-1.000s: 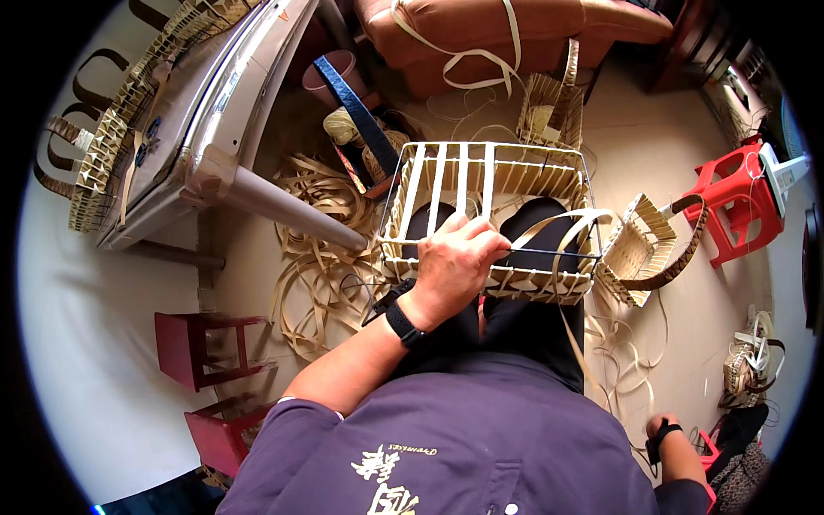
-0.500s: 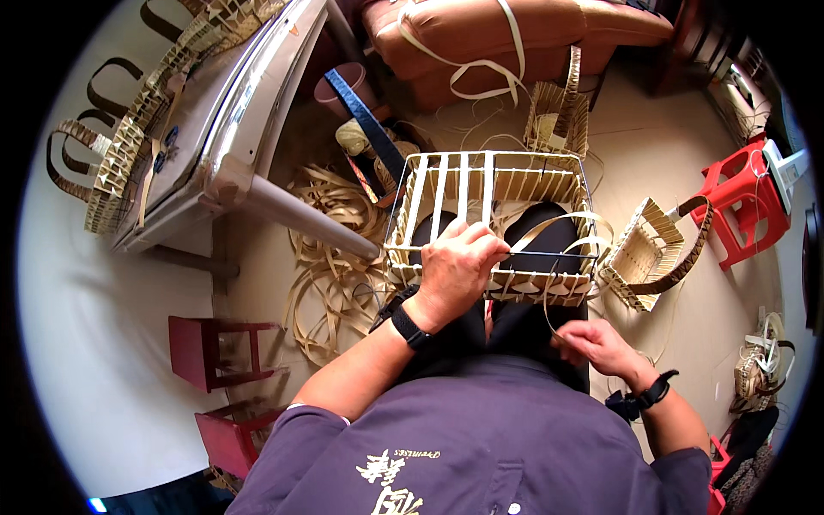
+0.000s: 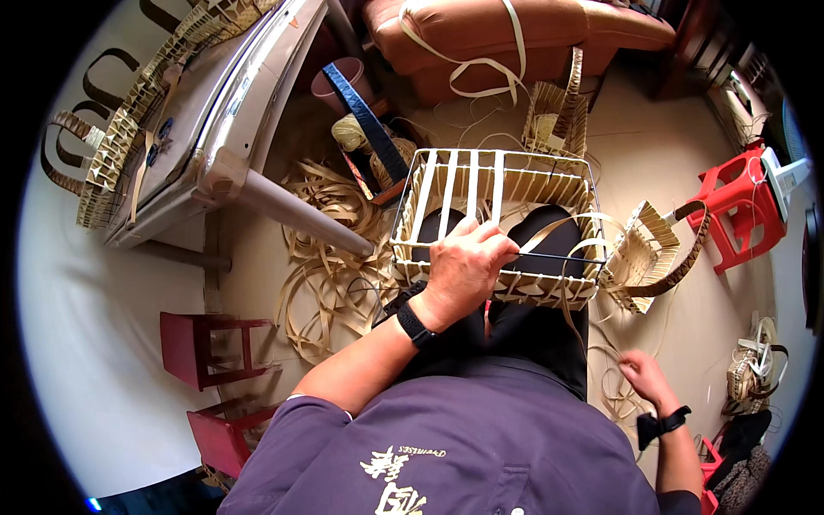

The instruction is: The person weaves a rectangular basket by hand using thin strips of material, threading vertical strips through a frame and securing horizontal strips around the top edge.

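Note:
A rectangular basket frame (image 3: 532, 180) of dark wire and pale woven strips rests across my lap. Several pale flat strips (image 3: 473, 184) run from its far top bar toward my side. My left hand (image 3: 468, 262) is closed on the near top bar, pinching the end of a pale strip (image 3: 498, 184) against it. From the right half of this bar a loose tan strip (image 3: 549, 227) loops out over the right side. Low on the right, apart from the basket, my right hand (image 3: 645, 378) has curled fingers beside thin hanging strips; what they hold is hard to make out.
A heap of tan strips (image 3: 322, 300) lies on the floor at left, near a metal table leg (image 3: 309, 216). Handled baskets (image 3: 644, 249) stand to the right and beyond. Red stools (image 3: 738, 206) and dark red stools (image 3: 193, 352) flank me.
My right hand has swung outward to the right and down, away from the basket. The loose strip's loop has shifted. My left hand keeps its grip, and the basket has moved slightly right.

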A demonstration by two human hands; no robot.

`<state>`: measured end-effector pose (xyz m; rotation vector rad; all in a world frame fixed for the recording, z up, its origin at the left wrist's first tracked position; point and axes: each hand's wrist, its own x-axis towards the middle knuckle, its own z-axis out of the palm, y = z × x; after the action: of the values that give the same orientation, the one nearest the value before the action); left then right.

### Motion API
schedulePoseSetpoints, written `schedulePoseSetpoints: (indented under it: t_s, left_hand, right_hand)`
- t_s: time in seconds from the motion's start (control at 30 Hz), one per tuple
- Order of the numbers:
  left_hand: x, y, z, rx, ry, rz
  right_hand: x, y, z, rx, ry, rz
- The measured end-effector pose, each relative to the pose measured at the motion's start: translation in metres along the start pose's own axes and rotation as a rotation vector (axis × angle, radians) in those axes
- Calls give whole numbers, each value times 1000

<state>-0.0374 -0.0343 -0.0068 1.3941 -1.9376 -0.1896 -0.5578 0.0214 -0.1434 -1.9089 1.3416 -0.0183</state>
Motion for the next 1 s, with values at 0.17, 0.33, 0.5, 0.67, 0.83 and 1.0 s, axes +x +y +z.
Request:
schedulePoseSetpoints:
  t_s: [0.17,0.33,0.5,0.67,0.83,1.0]
  left_hand:
    - [0,-13,2,-33,5,15]
    - [-6,-15,-5,-12,28,1]
    - [6,3,-1,-19,10,42]
    - [-15,-22,-1,-56,27,-12]
    - [-2,-5,-2,-17,9,26]
    - [-1,-15,1,-65,7,1]
  right_hand:
    - [79,-232,-10,794,-12,-73]
    - [88,-174,2,236,-107,-305]
    - [-65,158,97,-590,-249,257]
    - [-211,257,64,-791,-908,655]
    - [5,3,43,-146,198,-179]
    - [88,-214,12,432,238,-290]
